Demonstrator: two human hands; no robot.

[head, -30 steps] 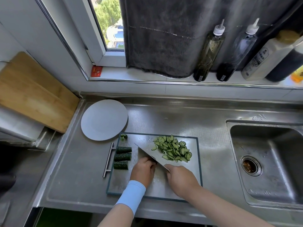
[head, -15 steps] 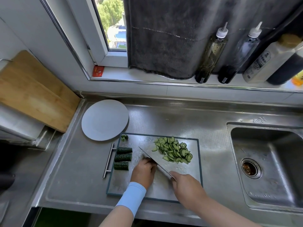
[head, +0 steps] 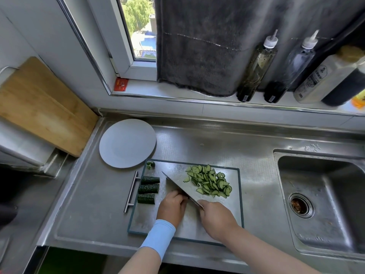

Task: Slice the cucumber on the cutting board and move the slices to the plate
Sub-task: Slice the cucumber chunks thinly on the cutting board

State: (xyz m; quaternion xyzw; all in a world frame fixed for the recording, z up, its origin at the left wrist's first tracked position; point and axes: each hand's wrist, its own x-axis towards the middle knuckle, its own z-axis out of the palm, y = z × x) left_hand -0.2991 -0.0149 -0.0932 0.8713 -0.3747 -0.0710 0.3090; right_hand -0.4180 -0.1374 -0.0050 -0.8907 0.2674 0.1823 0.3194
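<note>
On the steel cutting board (head: 235, 196) a pile of thin cucumber slices (head: 209, 183) lies at the back right. Three dark green cucumber chunks (head: 148, 187) sit in a column at its left edge, and a small end piece (head: 151, 165) lies at the back left corner. My right hand (head: 216, 217) grips the handle of a cleaver (head: 178, 187), whose blade runs diagonally toward the back left. My left hand (head: 171, 207) rests knuckles-up, fingers curled against the blade's left face; whatever is under them is hidden. The round white plate (head: 127, 143) behind the board holds nothing.
A sink (head: 320, 200) lies to the right of the board. A wooden board (head: 41, 107) leans at the left wall. Several bottles (head: 254, 66) and a hanging grey towel (head: 197, 46) line the window sill behind.
The cleaver blade shifted slightly down and right, then back up and left, while my right hand moved with it. My left hand stayed nearly in place.
</note>
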